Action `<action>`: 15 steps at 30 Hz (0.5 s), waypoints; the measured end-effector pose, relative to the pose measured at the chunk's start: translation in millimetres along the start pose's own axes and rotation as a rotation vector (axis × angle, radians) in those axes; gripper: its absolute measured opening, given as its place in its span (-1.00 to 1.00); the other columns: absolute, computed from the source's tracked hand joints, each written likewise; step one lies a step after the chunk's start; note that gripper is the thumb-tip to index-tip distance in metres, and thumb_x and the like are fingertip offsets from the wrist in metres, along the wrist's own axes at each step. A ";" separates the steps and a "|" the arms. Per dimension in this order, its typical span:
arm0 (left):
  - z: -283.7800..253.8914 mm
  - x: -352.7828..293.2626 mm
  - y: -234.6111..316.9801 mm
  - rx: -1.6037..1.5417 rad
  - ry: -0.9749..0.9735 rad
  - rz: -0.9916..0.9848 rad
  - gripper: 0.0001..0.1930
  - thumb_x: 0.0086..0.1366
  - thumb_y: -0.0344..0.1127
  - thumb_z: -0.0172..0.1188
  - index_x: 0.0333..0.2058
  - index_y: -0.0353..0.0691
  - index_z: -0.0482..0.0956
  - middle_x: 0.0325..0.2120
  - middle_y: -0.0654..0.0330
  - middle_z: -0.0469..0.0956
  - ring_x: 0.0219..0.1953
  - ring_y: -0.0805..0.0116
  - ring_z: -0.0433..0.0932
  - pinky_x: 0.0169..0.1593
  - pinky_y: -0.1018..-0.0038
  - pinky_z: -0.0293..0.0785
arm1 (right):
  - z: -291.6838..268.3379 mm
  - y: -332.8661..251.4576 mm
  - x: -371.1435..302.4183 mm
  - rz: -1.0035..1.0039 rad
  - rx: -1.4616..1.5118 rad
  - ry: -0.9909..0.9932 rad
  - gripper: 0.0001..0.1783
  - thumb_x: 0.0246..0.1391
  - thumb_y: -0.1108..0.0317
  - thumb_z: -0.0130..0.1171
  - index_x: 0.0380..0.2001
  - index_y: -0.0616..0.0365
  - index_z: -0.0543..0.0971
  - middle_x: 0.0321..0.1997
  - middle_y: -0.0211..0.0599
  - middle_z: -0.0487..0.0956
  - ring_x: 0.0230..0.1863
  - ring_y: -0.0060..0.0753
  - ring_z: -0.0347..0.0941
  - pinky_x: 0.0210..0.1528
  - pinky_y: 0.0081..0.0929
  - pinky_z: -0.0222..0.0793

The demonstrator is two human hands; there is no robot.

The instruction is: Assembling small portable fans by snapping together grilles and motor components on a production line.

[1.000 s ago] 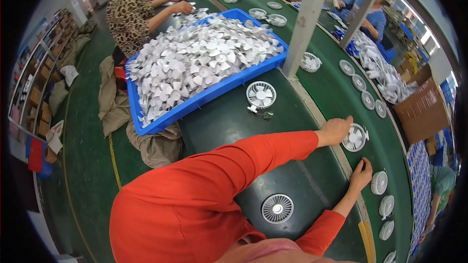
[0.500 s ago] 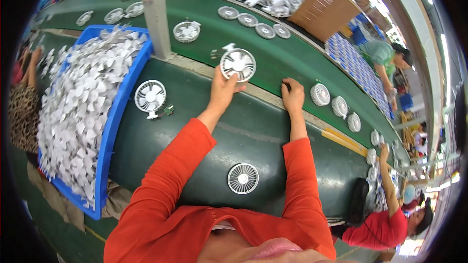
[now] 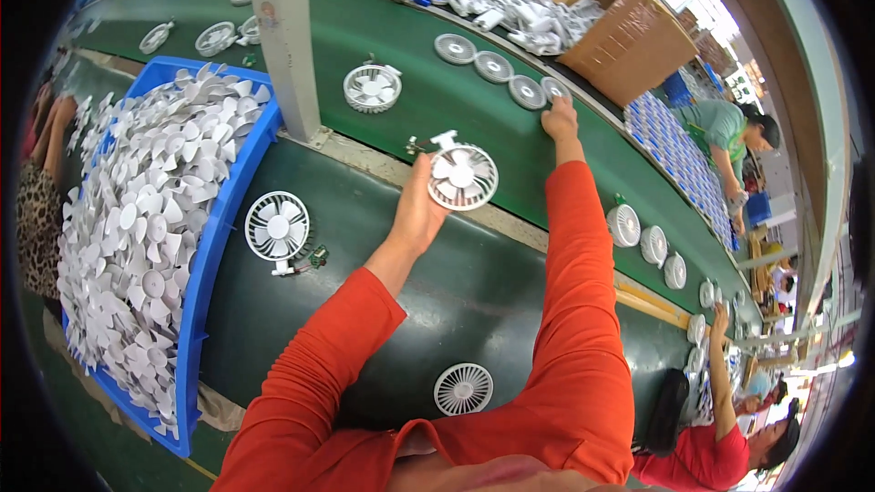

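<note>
My left hand grips a small white fan head by its left edge. White blades show inside its ring, and a small green circuit board hangs by its stem. Over the green conveyor belt, my right hand is stretched out, fingers closed on the near edge of a round grey-white fan cover. Other covers lie in a row to its left. On the dark worktop rest another fan head, at left, and a slatted white grille close to my body.
A blue crate heaped with white fan blades stands at left. A metal post rises beside the belt. More fan heads sit on the belt. Across it stands a cardboard box. Co-workers work at right.
My right hand has moved from the belt's near edge out across it to the row of covers. The fan head in my left hand has come slightly nearer and rightward in view.
</note>
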State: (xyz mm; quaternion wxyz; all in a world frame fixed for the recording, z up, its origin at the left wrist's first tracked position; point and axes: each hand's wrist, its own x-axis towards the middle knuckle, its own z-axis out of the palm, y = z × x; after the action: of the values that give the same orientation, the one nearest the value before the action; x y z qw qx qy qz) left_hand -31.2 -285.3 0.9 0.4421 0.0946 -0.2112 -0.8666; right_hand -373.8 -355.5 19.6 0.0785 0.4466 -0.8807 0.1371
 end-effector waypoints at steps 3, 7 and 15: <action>9.7 2.3 2.0 0.007 -0.029 -0.065 -0.58 0.46 -0.04 -0.21 0.15 -0.11 0.25 0.03 0.23 0.40 0.03 0.38 0.46 0.03 0.28 0.45 | 9.4 17.5 -6.0 0.049 -0.061 0.122 -0.55 0.00 0.14 0.15 -0.06 0.10 0.44 0.04 -0.13 0.45 0.06 0.07 0.38 0.05 0.00 0.35; 15.2 10.4 -3.9 -0.129 -0.119 -0.123 -0.55 0.43 0.00 -0.15 0.17 -0.09 0.24 0.06 0.25 0.40 0.08 0.39 0.41 0.09 0.29 0.40 | -12.4 56.3 -38.6 -0.162 -0.137 0.212 -0.54 -0.12 -0.08 0.29 -0.41 0.13 0.55 -0.24 -0.16 0.53 -0.12 0.00 0.43 -0.08 -0.09 0.38; 3.8 3.4 -14.8 -0.064 -0.197 -0.211 -0.56 0.30 0.31 -0.11 -0.08 0.16 0.40 -0.21 0.47 0.51 -0.21 0.55 0.49 -0.22 0.47 0.39 | -74.0 17.3 -148.2 -0.181 0.780 0.072 -0.78 0.14 0.32 0.15 -0.55 0.17 0.47 -0.64 -0.48 0.38 -0.60 -0.65 0.30 -0.59 -0.65 0.24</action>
State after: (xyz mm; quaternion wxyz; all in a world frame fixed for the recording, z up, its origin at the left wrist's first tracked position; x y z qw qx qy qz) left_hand -45.2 -279.3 -2.3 0.3287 0.0166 -0.2146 -0.9196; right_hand -299.3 -209.3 48.3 -0.0544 0.5135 -0.7164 0.4691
